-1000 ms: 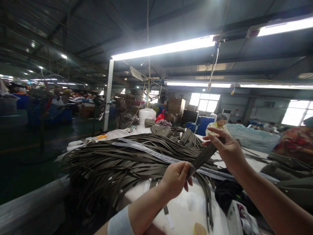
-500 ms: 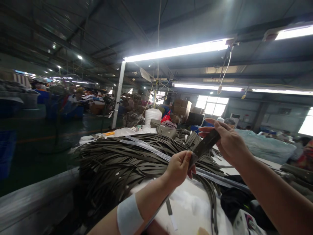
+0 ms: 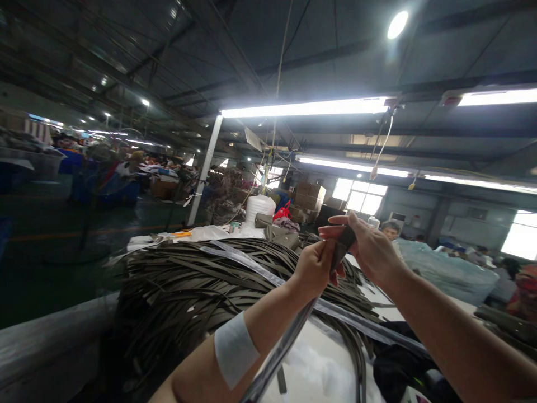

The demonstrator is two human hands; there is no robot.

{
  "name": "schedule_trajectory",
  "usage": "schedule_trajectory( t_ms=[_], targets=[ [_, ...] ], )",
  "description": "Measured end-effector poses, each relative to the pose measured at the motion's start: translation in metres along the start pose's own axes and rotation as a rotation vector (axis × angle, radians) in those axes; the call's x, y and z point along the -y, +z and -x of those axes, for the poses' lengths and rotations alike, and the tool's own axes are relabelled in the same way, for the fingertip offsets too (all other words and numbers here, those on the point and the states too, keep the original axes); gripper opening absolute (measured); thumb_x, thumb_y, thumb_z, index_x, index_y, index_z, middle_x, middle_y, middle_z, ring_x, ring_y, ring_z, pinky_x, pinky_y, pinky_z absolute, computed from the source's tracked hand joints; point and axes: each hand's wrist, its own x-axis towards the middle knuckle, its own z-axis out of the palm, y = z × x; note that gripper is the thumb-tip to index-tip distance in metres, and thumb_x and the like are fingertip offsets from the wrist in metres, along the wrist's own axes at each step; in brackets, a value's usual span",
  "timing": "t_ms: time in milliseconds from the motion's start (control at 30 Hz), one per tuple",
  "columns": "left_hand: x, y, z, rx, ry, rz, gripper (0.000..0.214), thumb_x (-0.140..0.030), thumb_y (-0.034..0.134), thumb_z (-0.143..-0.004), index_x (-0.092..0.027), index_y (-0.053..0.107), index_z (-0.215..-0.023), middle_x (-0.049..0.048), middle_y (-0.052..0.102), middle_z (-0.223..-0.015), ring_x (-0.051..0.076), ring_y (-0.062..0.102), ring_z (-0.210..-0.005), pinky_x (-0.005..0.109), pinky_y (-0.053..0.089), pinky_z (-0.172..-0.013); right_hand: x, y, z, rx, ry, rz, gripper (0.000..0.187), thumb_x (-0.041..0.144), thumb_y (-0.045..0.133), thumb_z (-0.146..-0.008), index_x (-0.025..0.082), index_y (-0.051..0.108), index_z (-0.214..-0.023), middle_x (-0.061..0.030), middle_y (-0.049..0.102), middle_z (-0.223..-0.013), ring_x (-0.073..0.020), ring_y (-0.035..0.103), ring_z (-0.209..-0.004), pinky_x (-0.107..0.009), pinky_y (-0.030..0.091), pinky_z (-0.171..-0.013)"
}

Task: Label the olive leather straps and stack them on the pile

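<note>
A dark grey-green strap (image 3: 343, 246) is held up over the table between my two hands. My left hand (image 3: 312, 270) is closed round its lower part, thumb on top. My right hand (image 3: 371, 249) pinches the upper end between thumb and fingers, part of which hide it. From beneath my left hand a greyish see-through band (image 3: 279, 355) runs down toward the lower edge. Behind and left of my hands lies a large heap of similar narrow straps (image 3: 188, 285), with another see-through band (image 3: 247, 261) across it.
The white tabletop (image 3: 323, 358) shows below the hands. Dark cloth (image 3: 398, 358) lies at right, and a large plastic-wrapped bundle (image 3: 444, 271) stands beyond. Yellow-handled scissors (image 3: 180, 235) and a white foam roll (image 3: 259, 211) are at the back. A person's head (image 3: 391, 229) shows behind.
My hands have come closer together, the right one moving left and down along the strap, so less strap shows between them. The camera view has shifted slightly.
</note>
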Motion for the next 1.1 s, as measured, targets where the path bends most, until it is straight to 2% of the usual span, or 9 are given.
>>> schedule_trajectory(
  t_ms=[100,367,433,500,600,800,967,1033,1100],
  targets=[
    [0.006,-0.001,0.002,-0.019,0.003,-0.024,0.054,-0.069,0.048,-0.084,-0.017,0.053,-0.071,-0.0028,0.057,-0.048,0.007,0.044,-0.029,0.017,0.031,-0.029,-0.014,0.001,0.007,0.049,0.018,0.028,0.038,0.051,0.048,-0.091,0.015,0.060,-0.101,-0.0129,0.075,-0.094,-0.0194,0.062,-0.044,-0.028,0.043,-0.029],
    [0.019,-0.006,0.006,-0.042,0.025,-0.094,0.053,-0.067,0.045,-0.086,-0.016,0.054,-0.072,-0.0049,0.051,-0.046,0.006,0.039,-0.029,0.017,0.026,-0.027,-0.040,-0.001,0.008,0.090,0.031,0.021,0.048,0.060,0.056,-0.082,0.016,0.060,-0.101,-0.0113,0.075,-0.094,-0.0160,0.056,-0.039,-0.030,0.043,-0.033],
    [0.019,-0.007,0.006,-0.043,0.030,-0.099,0.053,-0.066,0.045,-0.087,-0.016,0.055,-0.074,-0.0059,0.049,-0.045,0.006,0.038,-0.029,0.017,0.026,-0.029,-0.043,-0.001,0.007,0.071,0.025,0.017,0.053,0.064,0.057,-0.080,0.016,0.062,-0.102,-0.0113,0.075,-0.095,-0.0179,0.061,-0.047,-0.031,0.046,-0.039],
    [0.020,-0.008,0.006,-0.045,0.038,-0.107,0.051,-0.065,0.045,-0.088,-0.017,0.055,-0.076,-0.0073,0.047,-0.043,0.005,0.036,-0.029,0.017,0.025,-0.030,-0.044,-0.003,0.008,0.046,0.019,0.007,0.058,0.068,0.055,-0.080,0.016,0.066,-0.103,-0.0118,0.075,-0.096,-0.0227,0.067,-0.065,-0.033,0.052,-0.052],
    [0.022,-0.009,0.005,-0.041,0.031,-0.102,0.050,-0.065,0.045,-0.089,-0.017,0.057,-0.081,-0.0080,0.045,-0.043,0.005,0.034,-0.030,0.017,0.024,-0.032,-0.045,-0.005,0.008,0.038,0.024,-0.011,0.062,0.070,0.053,-0.081,0.014,0.069,-0.104,-0.0122,0.075,-0.096,-0.0279,0.068,-0.088,-0.037,0.054,-0.071],
    [0.020,-0.008,0.007,-0.008,0.016,-0.097,0.053,-0.068,0.044,-0.087,-0.017,0.057,-0.078,-0.0073,0.045,-0.043,0.006,0.034,-0.029,0.017,0.024,-0.030,-0.048,-0.007,0.012,0.092,0.067,-0.016,0.056,0.063,0.053,-0.085,0.015,0.067,-0.110,-0.0104,0.074,-0.096,-0.0253,0.069,-0.076,-0.037,0.055,-0.065],
    [0.018,-0.012,0.007,-0.060,0.011,-0.101,0.055,-0.072,0.047,-0.082,-0.018,0.054,-0.074,-0.0087,0.042,-0.042,0.005,0.032,-0.030,0.018,0.025,-0.032,-0.054,-0.014,0.012,0.045,0.080,-0.055,0.053,0.064,0.051,-0.086,0.016,0.066,-0.105,-0.0072,0.073,-0.087,-0.0229,0.069,-0.084,-0.035,0.055,-0.077],
    [0.018,-0.017,0.006,-0.100,0.001,-0.071,0.058,-0.075,0.050,-0.078,-0.018,0.054,-0.073,-0.0092,0.040,-0.042,0.005,0.032,-0.031,0.018,0.028,-0.033,-0.058,-0.020,0.014,0.019,0.105,-0.078,0.048,0.060,0.057,-0.083,0.017,0.066,-0.102,-0.0072,0.073,-0.090,-0.0225,0.068,-0.088,-0.034,0.054,-0.078],
    [0.017,-0.022,0.005,-0.139,-0.013,-0.022,0.061,-0.079,0.051,-0.074,-0.018,0.053,-0.071,-0.0101,0.037,-0.041,0.004,0.029,-0.031,0.018,0.029,-0.034,-0.062,-0.024,0.018,0.066,0.162,-0.052,0.041,0.051,0.067,-0.077,0.018,0.065,-0.102,-0.0069,0.072,-0.096,-0.0219,0.067,-0.091,-0.032,0.053,-0.080]
  ],
)
